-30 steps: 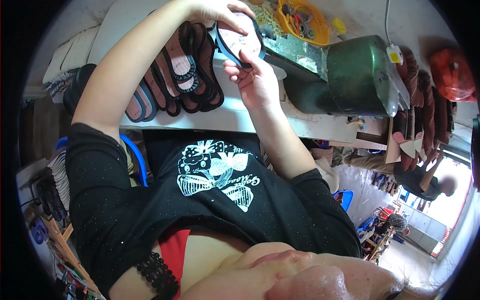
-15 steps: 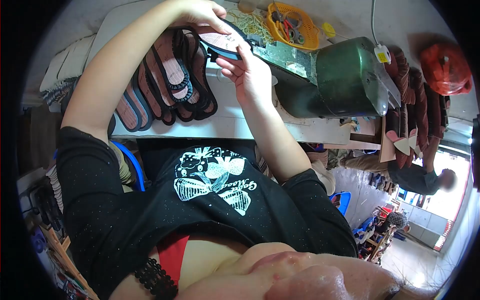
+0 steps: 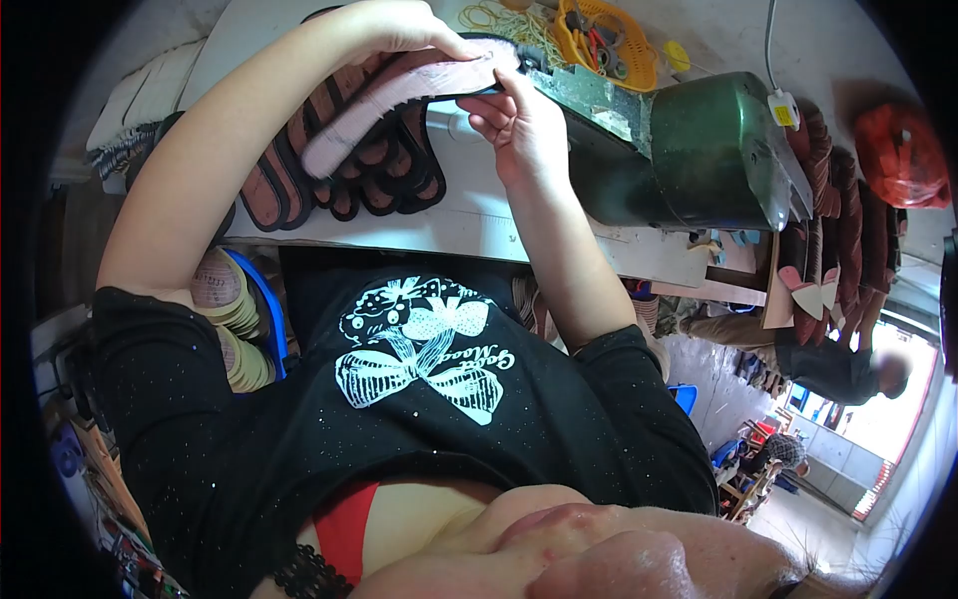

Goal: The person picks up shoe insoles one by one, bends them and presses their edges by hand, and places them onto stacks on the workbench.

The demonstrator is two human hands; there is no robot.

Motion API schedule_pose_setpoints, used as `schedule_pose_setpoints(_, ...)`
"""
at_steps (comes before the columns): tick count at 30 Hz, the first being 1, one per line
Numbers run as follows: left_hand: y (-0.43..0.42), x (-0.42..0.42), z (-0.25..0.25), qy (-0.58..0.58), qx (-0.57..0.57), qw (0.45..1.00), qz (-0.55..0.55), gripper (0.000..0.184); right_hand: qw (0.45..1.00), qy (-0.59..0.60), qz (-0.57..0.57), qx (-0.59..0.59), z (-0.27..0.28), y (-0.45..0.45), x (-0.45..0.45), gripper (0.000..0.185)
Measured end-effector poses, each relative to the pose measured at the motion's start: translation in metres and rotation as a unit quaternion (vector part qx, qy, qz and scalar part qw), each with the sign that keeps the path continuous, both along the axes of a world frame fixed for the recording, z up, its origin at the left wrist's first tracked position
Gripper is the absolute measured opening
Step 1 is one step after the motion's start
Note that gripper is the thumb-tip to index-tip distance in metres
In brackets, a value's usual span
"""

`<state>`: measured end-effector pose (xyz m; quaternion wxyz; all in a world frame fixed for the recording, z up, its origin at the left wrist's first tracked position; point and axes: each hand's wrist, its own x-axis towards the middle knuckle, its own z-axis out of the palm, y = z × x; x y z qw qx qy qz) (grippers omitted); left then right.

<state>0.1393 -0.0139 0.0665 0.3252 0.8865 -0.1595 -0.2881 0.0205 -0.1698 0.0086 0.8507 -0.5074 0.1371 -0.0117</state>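
Note:
A long pink insole (image 3: 399, 85) with dark edging is held up in both hands, its rounded end hanging down over the pile. My left hand (image 3: 409, 28) reaches in from the left, with its thumb on the insole's upper face and the other fingers partly hidden. The far end, beside the sewing machine head, is pinched between thumb and forefinger of my right hand (image 3: 524, 120), whose other fingers are curled loosely. Under the insole, a pile of pink insoles with black edging (image 3: 384, 190) lies overlapping on the white table (image 3: 479, 220).
The green sewing machine (image 3: 709, 150) stands to the right. Behind it sits a yellow basket (image 3: 639, 60) of tools, near a tangle of cord (image 3: 504, 18). White stacked pieces (image 3: 150, 90) lie at left. A blue container (image 3: 261, 299) stands below the table. Other people appear at far right.
The insole has turned and tilted in my hands, so a long, paler pink face now shows across the pile. Both hands remain on it; the right has shifted slightly right.

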Motion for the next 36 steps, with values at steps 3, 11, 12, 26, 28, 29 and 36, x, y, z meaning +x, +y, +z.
schedule_pose_setpoints(3,-0.004,-0.015,-0.006,0.077,-0.025,0.997,-0.007,0.062,0.999,0.015,0.018,-0.034,0.007,-0.004,-0.010,0.023)
schedule_pose_setpoints(11,-0.002,-0.038,-0.002,0.120,-0.088,0.989,-0.001,0.067,0.981,0.001,0.135,-0.138,0.006,-0.004,-0.034,0.025)
schedule_pose_setpoints(12,0.000,-0.038,-0.003,0.116,-0.094,0.989,-0.013,0.065,0.978,-0.002,0.139,-0.153,0.000,-0.009,-0.031,0.024)
schedule_pose_setpoints(26,-0.014,-0.022,0.000,0.045,-0.056,0.992,0.107,0.050,0.970,0.074,0.190,-0.130,-0.001,-0.054,-0.066,0.029)
schedule_pose_setpoints(28,-0.015,-0.010,-0.005,0.076,-0.074,0.989,0.101,0.050,0.978,0.071,0.130,-0.148,-0.001,-0.048,-0.064,0.029)
schedule_pose_setpoints(29,-0.015,-0.005,-0.008,0.102,-0.092,0.985,0.107,0.049,0.977,0.057,0.135,-0.155,-0.005,-0.049,-0.059,0.028)
schedule_pose_setpoints(36,0.006,0.046,-0.011,0.007,-0.085,0.996,0.023,0.073,0.993,0.024,0.070,-0.089,0.012,-0.016,-0.021,0.020)
